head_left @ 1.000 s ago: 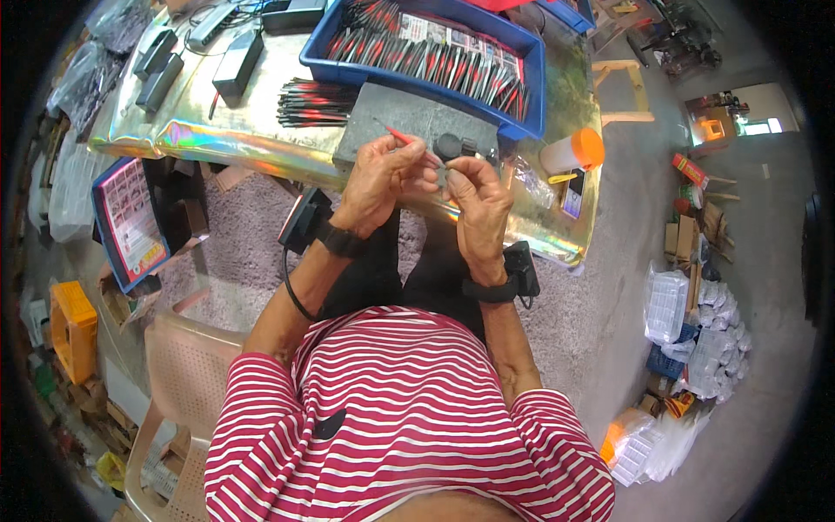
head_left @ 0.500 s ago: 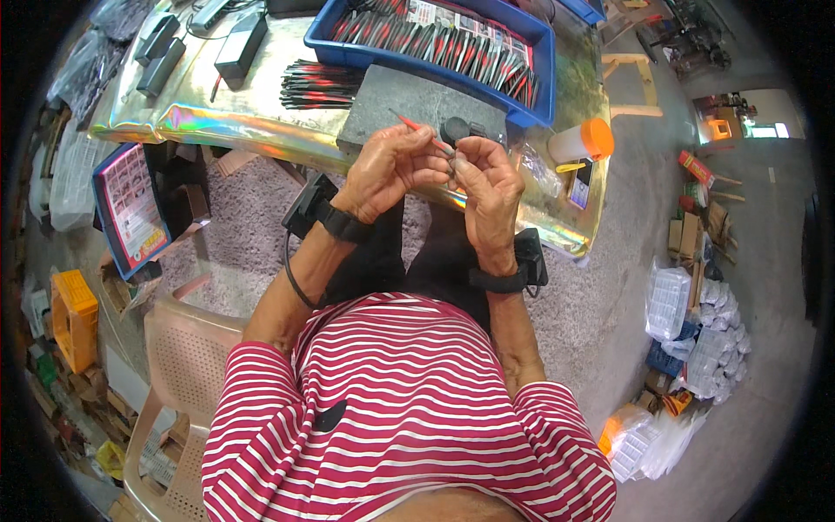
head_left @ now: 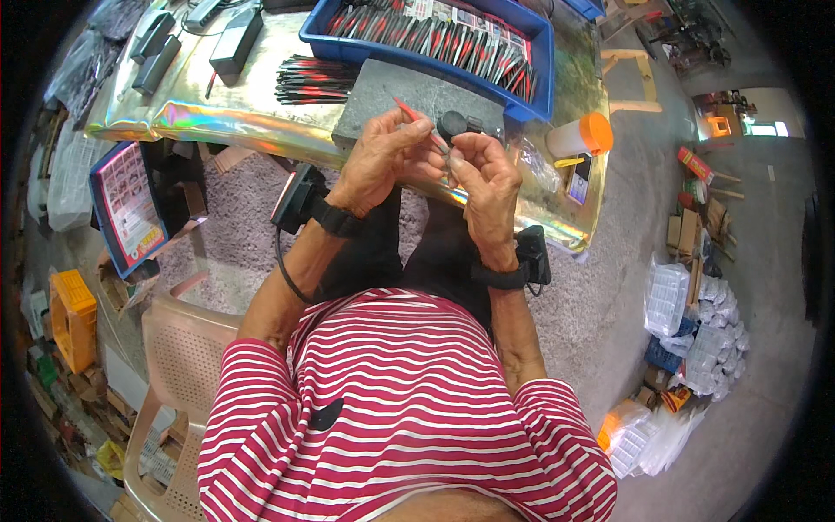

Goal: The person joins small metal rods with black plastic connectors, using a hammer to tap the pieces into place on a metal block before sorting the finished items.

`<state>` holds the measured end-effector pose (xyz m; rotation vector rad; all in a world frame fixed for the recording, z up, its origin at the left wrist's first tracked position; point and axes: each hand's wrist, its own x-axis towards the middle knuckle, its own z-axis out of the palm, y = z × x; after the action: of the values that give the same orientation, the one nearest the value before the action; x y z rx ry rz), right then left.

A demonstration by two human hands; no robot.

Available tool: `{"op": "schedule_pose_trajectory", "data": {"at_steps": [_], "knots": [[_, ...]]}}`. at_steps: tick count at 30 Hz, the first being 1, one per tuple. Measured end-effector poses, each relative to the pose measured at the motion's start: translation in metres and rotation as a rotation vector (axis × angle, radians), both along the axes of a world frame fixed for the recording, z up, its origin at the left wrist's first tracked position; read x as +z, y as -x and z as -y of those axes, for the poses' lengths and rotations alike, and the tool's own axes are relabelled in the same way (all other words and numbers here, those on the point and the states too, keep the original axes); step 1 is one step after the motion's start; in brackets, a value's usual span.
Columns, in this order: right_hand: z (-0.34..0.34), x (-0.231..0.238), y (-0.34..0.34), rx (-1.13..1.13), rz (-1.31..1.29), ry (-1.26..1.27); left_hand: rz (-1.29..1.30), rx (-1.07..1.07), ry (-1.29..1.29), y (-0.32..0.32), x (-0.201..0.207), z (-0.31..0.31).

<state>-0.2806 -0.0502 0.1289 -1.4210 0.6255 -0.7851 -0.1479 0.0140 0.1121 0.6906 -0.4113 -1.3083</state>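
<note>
Fingers [head_left: 420, 127] of left hand [head_left: 376, 165] pinch slim red piece [head_left: 406, 110], its free end angled over grey block [head_left: 383, 91] on desk [head_left: 248, 130]. Right hand [head_left: 490, 187]: thumb and forefinger pressed together at piece's lower end; what sits between, we cannot tell. We judge step as fine two-handed work there. Next move calls for steady left hold, light right touch.

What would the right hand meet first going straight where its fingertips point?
The right hand would probably meet the red piece in the left hand; depth leaves any contact unclear.
</note>
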Motion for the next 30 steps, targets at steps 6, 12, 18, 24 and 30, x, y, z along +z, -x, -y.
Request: {"op": "schedule_pose_trajectory", "data": {"at_steps": [6,12,18,24,30], "knots": [[-0.001,-0.009,-0.003,-0.079,-0.111,0.137,0.3,0.1,-0.007,0.004,0.002,0.0],[-0.005,-0.014,-0.006,-0.144,-0.039,0.117,0.342,0.08,-0.039,0.002,0.003,0.0],[0.002,-0.027,-0.005,-0.168,-0.079,0.144,0.515,0.097,-0.022,0.002,-0.003,0.011],[0.008,-0.028,-0.003,-0.172,0.122,-0.084,0.677,0.229,-0.027,0.012,-0.008,0.033],[0.02,-0.027,0.008,-0.213,0.043,-0.062,0.798,0.239,-0.034,0.008,-0.02,0.052]]}}
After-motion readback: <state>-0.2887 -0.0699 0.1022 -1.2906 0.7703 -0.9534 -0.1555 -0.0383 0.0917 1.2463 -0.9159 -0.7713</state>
